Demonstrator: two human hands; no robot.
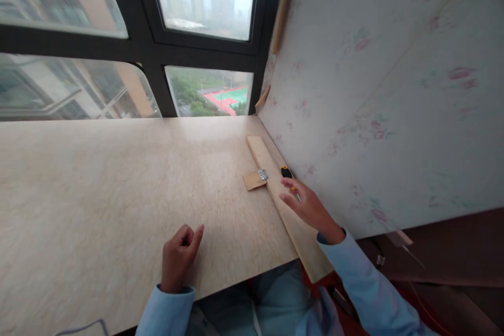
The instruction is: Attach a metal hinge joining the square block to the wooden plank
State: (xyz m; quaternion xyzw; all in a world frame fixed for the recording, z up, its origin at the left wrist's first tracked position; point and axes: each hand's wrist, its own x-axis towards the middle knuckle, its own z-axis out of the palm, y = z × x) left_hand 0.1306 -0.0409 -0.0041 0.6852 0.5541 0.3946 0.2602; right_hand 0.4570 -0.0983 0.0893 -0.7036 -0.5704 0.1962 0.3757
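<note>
On the right of the head view lies a long wooden board (281, 191), its near end jutting past the ledge's front edge. A metal hinge (262, 174) sits at the board's left edge, joined to or resting on a small wooden piece (254, 180). My right hand (305, 203) is over the board with thumb and fingers apart. Beneath its fingers is a screwdriver (286, 171) with a black and yellow handle, its shaft partly hidden; whether the fingers touch it I cannot tell. My left hand (180, 254) is curled into a loose fist, thumb out, with nothing visible in it.
A pale, marbled window ledge (98, 194) spreads to the left. Dark window frames (208, 52) rise behind it, and a floral-papered wall (374, 89) closes off the right side close to the board. A cable (84, 326) shows at bottom left.
</note>
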